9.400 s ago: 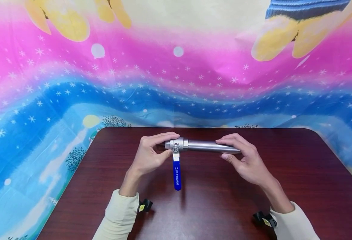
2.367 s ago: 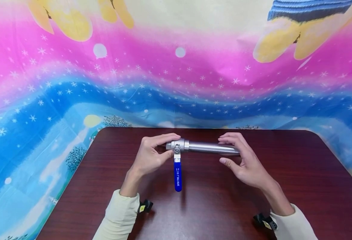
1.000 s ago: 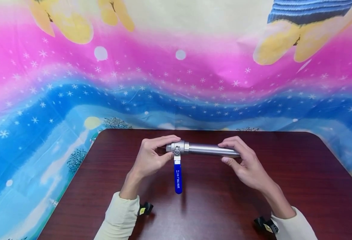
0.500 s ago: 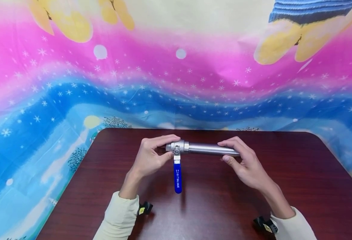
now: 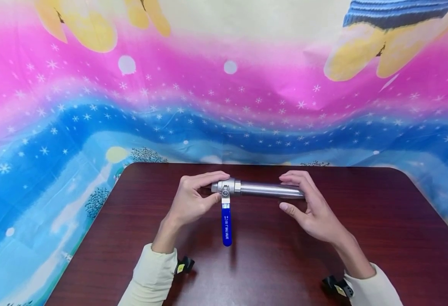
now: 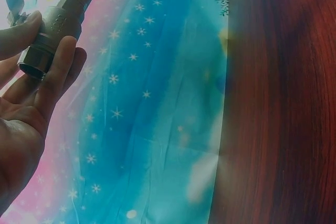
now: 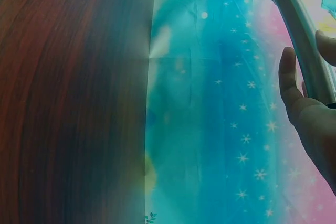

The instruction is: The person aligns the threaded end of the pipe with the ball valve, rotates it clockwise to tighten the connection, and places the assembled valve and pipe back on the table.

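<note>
A silver ball valve with a blue lever handle has a plain metal pipe joined to its right side. My left hand grips the valve body, thumb in front and fingers behind; the handle points toward me. In the left wrist view, thumb and fingers close round the valve near its hex end. At the pipe's far right end, my right hand has its thumb and fingers spread loosely around the metal. The right wrist view has the pipe running between thumb and fingers, with a gap on the finger side.
Valve and pipe are held above a dark reddish wooden table. Behind it hangs a printed pink and blue backdrop. Black wrist cameras sit at both cream sleeves.
My right thumb and fingers, on the pipe half a second ago, have spread away from it, as they also stood 2.4 seconds ago. The left hand keeps its grip on the valve.
</note>
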Demonstrator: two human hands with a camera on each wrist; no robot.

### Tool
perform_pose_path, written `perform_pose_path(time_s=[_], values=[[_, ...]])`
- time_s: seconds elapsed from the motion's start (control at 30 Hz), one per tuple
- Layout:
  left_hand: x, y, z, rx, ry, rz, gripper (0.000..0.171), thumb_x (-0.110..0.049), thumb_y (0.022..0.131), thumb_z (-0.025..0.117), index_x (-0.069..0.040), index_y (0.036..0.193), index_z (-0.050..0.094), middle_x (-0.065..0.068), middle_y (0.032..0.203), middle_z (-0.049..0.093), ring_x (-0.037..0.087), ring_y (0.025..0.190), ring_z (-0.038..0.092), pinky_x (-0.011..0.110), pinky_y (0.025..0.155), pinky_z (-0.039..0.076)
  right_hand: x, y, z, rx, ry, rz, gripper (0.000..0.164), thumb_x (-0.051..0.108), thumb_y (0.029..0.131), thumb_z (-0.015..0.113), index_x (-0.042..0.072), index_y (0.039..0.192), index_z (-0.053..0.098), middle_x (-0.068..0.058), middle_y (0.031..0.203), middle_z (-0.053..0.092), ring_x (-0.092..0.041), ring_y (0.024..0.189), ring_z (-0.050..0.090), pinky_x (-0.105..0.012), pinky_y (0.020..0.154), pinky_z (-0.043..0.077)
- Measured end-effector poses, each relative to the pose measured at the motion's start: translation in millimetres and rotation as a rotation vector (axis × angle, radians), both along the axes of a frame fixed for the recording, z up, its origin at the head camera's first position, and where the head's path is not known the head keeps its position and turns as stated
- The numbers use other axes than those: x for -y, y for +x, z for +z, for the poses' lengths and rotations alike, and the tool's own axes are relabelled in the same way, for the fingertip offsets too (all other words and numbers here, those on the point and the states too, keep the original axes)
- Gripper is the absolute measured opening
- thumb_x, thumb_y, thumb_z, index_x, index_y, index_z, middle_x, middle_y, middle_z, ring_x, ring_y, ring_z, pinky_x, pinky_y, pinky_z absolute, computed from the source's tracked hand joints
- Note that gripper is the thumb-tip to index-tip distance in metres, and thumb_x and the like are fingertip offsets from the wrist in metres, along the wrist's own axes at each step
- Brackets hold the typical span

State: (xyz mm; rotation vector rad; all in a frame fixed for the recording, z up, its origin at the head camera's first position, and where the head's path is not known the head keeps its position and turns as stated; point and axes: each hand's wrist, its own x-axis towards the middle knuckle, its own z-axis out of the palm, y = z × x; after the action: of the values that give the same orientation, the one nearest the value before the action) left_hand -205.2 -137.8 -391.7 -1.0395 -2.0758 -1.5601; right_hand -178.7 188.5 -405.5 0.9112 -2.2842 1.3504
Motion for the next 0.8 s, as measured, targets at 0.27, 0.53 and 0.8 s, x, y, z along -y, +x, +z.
perform_pose_path(time_s=[0.27, 0.53, 0.8], values=[[-0.1, 0.7, -0.6, 0.01, -0.001, 0.005, 0.049, 0.021, 0.076, 0.075, 0.003, 0.121, 0.078, 0.02, 0.121, 0.079, 0.01, 0.094, 0.071, 0.023, 0.069, 0.063, 1.2, 0.8, 0.4, -0.019, -0.007, -0.002, 0.051, -0.022, 0.086, 0.072, 0.004, 0.129, 0.064, -0.009, 0.132, 0.055, -0.007, 0.125, 0.051, -0.011, 0.101, 0.047], [-0.3, 0.7, -1.3, 0.01, -0.001, 0.012, 0.051, 0.022, 0.075, 0.075, 0.001, 0.121, 0.079, 0.019, 0.122, 0.079, 0.011, 0.095, 0.072, 0.022, 0.071, 0.063, 0.4, 0.8, 0.6, -0.019, 0.015, -0.036, 0.048, -0.019, 0.086, 0.075, 0.006, 0.125, 0.067, -0.002, 0.126, 0.059, -0.006, 0.116, 0.055, -0.013, 0.081, 0.05], [-0.3, 1.4, -0.5, -0.014, -0.012, 0.035, 0.05, 0.019, 0.075, 0.078, 0.0, 0.121, 0.079, 0.018, 0.122, 0.079, 0.012, 0.102, 0.074, 0.022, 0.071, 0.063, 0.3, 0.2, 0.4, -0.029, 0.018, -0.045, 0.049, -0.019, 0.086, 0.075, 0.007, 0.127, 0.068, -0.002, 0.126, 0.061, -0.005, 0.117, 0.056, -0.011, 0.089, 0.05]])
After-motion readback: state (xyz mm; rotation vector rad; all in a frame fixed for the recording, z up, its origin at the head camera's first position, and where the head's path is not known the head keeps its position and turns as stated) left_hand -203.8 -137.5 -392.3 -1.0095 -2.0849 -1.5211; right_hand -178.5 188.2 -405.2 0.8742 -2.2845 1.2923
